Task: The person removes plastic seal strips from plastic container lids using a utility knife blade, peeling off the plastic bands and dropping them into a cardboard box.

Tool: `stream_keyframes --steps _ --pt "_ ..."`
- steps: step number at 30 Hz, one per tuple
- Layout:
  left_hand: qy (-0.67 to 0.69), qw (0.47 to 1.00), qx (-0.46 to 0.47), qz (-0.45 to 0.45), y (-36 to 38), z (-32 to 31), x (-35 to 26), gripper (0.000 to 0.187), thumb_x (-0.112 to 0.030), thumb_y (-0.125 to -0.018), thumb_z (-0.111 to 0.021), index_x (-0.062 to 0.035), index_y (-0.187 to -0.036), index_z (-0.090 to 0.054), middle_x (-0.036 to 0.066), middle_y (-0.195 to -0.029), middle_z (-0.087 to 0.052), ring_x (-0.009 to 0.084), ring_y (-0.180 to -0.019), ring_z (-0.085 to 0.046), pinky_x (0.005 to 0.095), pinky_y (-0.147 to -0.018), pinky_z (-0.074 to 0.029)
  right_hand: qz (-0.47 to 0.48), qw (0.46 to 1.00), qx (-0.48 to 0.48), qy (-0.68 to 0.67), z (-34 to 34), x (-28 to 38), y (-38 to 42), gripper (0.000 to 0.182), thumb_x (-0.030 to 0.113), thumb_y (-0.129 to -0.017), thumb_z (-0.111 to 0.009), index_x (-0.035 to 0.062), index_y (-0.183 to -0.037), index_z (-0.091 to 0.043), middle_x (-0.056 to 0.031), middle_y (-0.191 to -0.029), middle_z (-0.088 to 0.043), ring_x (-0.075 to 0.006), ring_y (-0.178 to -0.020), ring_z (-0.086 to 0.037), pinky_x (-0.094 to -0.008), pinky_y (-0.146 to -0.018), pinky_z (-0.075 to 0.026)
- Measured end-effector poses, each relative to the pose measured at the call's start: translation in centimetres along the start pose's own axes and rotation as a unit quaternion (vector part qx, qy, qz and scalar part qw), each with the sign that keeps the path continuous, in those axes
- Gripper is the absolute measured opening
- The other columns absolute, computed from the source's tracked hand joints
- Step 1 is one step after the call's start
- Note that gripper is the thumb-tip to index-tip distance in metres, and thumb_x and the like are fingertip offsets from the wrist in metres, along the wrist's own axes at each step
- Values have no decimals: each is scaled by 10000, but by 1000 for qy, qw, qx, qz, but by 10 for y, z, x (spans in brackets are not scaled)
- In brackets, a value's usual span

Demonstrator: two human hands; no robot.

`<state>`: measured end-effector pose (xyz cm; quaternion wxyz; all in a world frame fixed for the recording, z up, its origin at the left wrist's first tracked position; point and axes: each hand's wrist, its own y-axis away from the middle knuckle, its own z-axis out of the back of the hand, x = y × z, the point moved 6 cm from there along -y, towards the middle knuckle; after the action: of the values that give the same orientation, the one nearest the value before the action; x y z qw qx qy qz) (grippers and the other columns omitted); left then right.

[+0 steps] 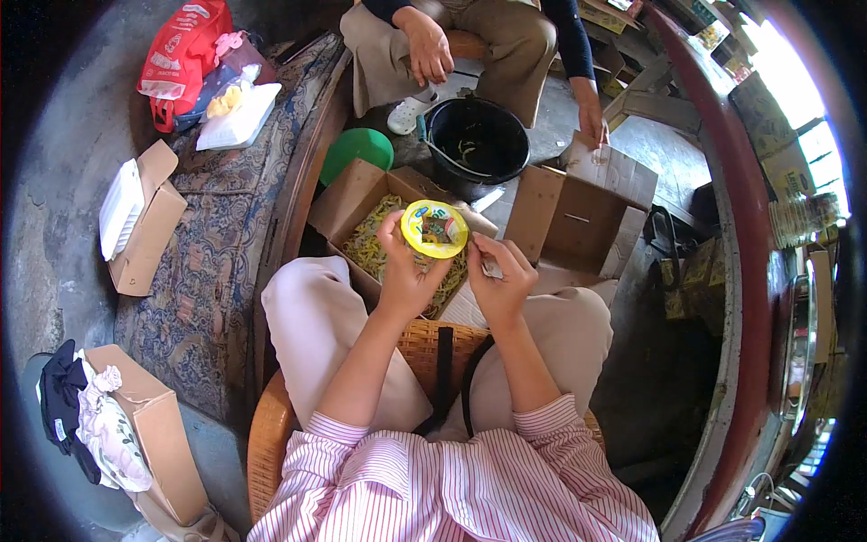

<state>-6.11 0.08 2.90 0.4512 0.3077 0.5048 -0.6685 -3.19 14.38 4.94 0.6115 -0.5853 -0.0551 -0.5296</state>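
Striped shirt (452, 492) cloth lies nearest the camera, with both bare forearms reaching forward from its cuffs, above the seated person's knees. Left hand (408, 275) grips a yellow tub (434, 228), thumb at its left side and fingers beneath, holding it up with its round face toward the camera. Right hand (499, 280) is at the tub's right edge, its thumb and fingertips drawn together; whether they pinch the rim or a small pale bit, I cannot tell. Both wrists angle inward. The step in hand looks like close fingerwork at that edge, and the next move calls for a firm left grip and a light right touch.

Under the tub stands an open box (352, 200) of yellow strips (444, 303). Beyond it are a black bucket (456, 181) and a green disc (358, 154). To the right, a co-worker's hand (591, 119) touches an open carton (551, 217).
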Motion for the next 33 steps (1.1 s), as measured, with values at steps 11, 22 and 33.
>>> stream_keyframes --steps 11,22,33 --pt "-28 999 24 -22 4 -3 -7 709 -138 -688 -692 21 -1192 -221 189 -1135 -396 269 -1055 -457 359 -920 -352 12 999 15 42 0 4 -3 262 -90 -621 -624 23 -857 -636 -110 -715 -596 -245 -644 -583 -295 -588 -469" --pt "50 999 11 -10 3 -4 -4 742 -100 -669 -706 -14 -1203 -198 141 -1139 -354 220 -1051 -445 329 -921 -346 -88 995 15 -43 -1 -7 -4 213 -70 -655 -641 1 -856 -640 -103 -740 -632 -160 -654 -626 -244 -597 -488" --pt "142 987 38 58 4 -13 10 811 -128 -563 -809 -41 -1167 -275 122 -1105 -428 210 -1031 -481 316 -905 -389 -87 991 32 -99 1 -10 -6 244 -92 -635 -625 -17 -866 -643 -104 -754 -637 -152 -662 -629 -241 -613 -501"
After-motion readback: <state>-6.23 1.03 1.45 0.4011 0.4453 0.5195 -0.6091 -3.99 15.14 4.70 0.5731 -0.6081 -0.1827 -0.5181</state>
